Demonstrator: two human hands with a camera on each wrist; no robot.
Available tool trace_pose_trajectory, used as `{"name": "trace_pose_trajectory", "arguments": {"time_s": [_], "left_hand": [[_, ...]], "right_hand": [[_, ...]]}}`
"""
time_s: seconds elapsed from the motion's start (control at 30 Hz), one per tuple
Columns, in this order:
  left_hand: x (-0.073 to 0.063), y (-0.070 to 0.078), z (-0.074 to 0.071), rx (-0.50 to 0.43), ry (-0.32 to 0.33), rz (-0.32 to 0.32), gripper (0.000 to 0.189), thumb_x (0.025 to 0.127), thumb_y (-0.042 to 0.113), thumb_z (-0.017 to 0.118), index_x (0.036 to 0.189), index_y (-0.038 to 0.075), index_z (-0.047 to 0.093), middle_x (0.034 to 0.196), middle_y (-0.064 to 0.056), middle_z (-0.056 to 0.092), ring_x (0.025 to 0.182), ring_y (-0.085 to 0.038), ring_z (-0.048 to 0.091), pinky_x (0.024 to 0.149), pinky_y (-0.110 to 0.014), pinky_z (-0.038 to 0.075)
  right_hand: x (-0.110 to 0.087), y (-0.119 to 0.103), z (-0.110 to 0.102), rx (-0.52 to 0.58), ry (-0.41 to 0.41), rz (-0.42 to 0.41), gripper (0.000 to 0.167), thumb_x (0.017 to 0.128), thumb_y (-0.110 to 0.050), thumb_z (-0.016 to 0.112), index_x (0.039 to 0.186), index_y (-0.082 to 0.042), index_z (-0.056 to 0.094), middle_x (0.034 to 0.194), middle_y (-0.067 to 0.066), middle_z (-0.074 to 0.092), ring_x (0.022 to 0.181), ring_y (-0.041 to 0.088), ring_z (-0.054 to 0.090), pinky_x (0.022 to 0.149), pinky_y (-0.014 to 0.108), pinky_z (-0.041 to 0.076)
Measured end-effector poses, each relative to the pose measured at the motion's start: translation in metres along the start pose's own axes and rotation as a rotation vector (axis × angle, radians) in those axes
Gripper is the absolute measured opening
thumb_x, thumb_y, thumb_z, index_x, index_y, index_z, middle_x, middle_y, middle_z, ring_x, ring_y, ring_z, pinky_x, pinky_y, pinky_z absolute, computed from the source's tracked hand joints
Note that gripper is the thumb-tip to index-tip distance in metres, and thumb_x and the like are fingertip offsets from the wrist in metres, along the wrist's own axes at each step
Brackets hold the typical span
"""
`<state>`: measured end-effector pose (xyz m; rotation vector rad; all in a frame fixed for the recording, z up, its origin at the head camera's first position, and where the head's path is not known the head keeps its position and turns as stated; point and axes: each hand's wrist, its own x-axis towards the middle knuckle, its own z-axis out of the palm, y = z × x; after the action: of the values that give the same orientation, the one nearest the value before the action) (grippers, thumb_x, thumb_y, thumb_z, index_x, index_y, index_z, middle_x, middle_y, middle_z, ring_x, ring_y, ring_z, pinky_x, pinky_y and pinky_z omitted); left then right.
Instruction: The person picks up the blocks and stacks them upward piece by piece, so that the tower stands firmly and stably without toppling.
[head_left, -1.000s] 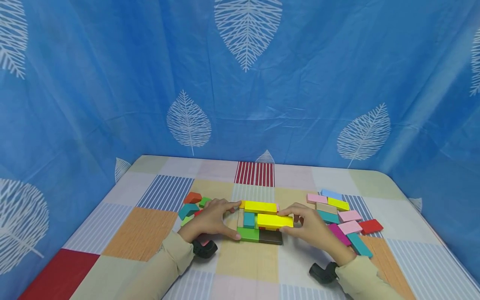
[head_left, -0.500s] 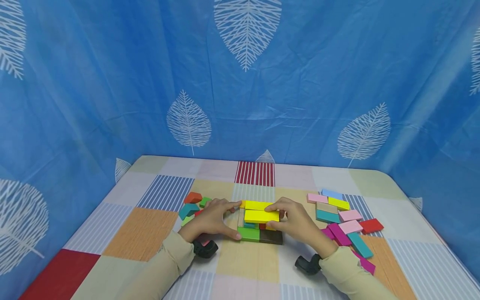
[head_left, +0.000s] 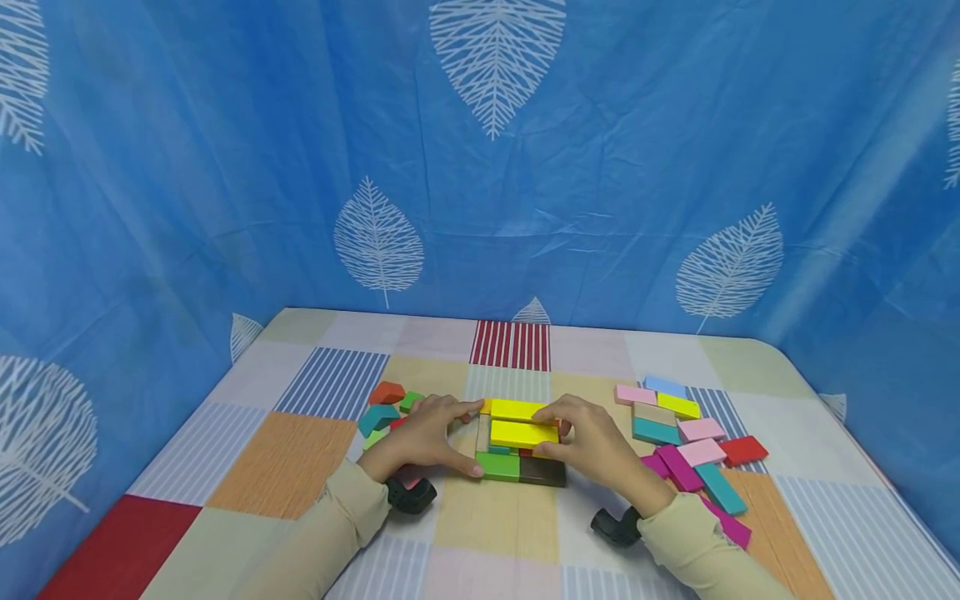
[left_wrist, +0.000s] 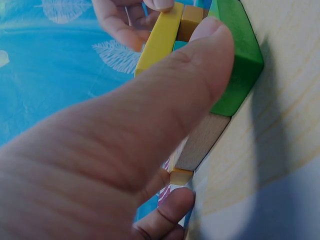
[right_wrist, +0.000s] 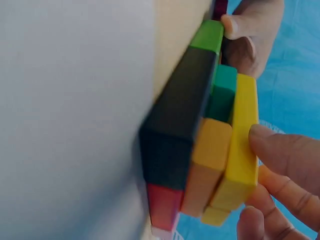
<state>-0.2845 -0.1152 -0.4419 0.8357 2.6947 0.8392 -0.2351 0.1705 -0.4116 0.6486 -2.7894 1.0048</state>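
A low structure of coloured wooden blocks sits mid-table, its front made of a green block [head_left: 498, 467] and a dark block [head_left: 542, 472]. My right hand [head_left: 600, 442] pinches a yellow block [head_left: 517, 434] on top, thumb in front and fingertips behind. Behind it lies another yellow block [head_left: 510, 409]. In the right wrist view, an orange block [right_wrist: 212, 145] and a teal block [right_wrist: 224, 90] sit beneath the pinched one. My left hand [head_left: 423, 433] grips the structure's left end, thumb against the green block and fingers at the back corner.
Loose blocks lie right of the hands, including a red block [head_left: 743, 447], a teal block [head_left: 721, 488] and a magenta block [head_left: 679, 467]. Left of the structure are more, among them an orange block [head_left: 387, 392]. A blue curtain [head_left: 585, 183] hangs behind the table.
My right hand has moved left with the yellow block, bringing it over the structure, in front of the other yellow block. It has barely shifted in the last half second. The left hand stays put.
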Motion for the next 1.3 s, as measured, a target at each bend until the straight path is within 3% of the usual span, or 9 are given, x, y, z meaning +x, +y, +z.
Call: {"name": "trace_pose_trajectory", "arguments": {"time_s": [0.17,0.37,0.5,0.7,0.97,1.3], "left_hand": [[0.0,0.0,0.0,-0.005,0.0,0.01,0.104,0.077,0.048,0.096,0.162,0.01,0.051,0.118,0.0,0.063,0.115,-0.027,0.049,0.098,-0.049,0.034],[-0.001,0.001,-0.002,-0.051,-0.008,0.007,0.102,0.079,0.045,0.096,0.163,0.008,0.049,0.125,-0.002,0.066,0.12,-0.03,0.051,0.104,-0.053,0.036],[-0.003,0.004,-0.007,-0.086,0.006,-0.001,0.098,0.083,0.042,0.094,0.161,0.004,0.05,0.133,-0.008,0.069,0.128,-0.035,0.053,0.112,-0.06,0.038],[-0.001,0.016,-0.011,-0.1,-0.009,0.003,0.091,0.087,0.039,0.09,0.16,0.002,0.051,0.137,-0.012,0.068,0.13,-0.037,0.053,0.112,-0.06,0.044],[0.009,0.029,-0.007,-0.067,-0.008,-0.02,0.087,0.088,0.038,0.091,0.156,-0.002,0.054,0.137,-0.014,0.069,0.132,-0.037,0.058,0.114,-0.059,0.045],[0.011,0.031,-0.005,-0.071,0.035,-0.012,0.072,0.088,0.032,0.091,0.147,0.0,0.065,0.127,-0.012,0.072,0.124,-0.035,0.062,0.109,-0.059,0.05]], "right_hand": [[0.001,0.011,-0.014,0.059,-0.026,-0.023,0.041,0.086,-0.009,0.093,0.123,-0.005,0.078,0.11,0.004,0.072,0.086,0.018,0.058,0.066,0.026,0.051],[0.004,0.036,-0.029,0.241,-0.181,-0.038,0.057,0.09,-0.01,0.088,0.139,0.005,0.065,0.114,0.016,0.067,0.09,0.023,0.06,0.075,0.027,0.055],[0.006,0.049,-0.029,0.332,-0.26,0.002,0.064,0.092,-0.01,0.085,0.147,0.009,0.057,0.112,0.018,0.066,0.087,0.021,0.061,0.074,0.025,0.057],[0.01,0.058,-0.023,0.435,-0.327,0.018,0.073,0.092,-0.004,0.084,0.152,0.014,0.047,0.108,0.018,0.066,0.08,0.018,0.062,0.07,0.025,0.056],[0.013,0.054,-0.015,0.466,-0.326,0.062,0.076,0.089,-0.003,0.085,0.153,0.014,0.046,0.104,0.012,0.065,0.079,0.019,0.058,0.071,0.023,0.053],[0.013,0.057,-0.012,0.485,-0.322,0.07,0.07,0.093,-0.006,0.083,0.152,0.012,0.049,0.104,0.012,0.064,0.079,0.02,0.057,0.07,0.022,0.052]]}}
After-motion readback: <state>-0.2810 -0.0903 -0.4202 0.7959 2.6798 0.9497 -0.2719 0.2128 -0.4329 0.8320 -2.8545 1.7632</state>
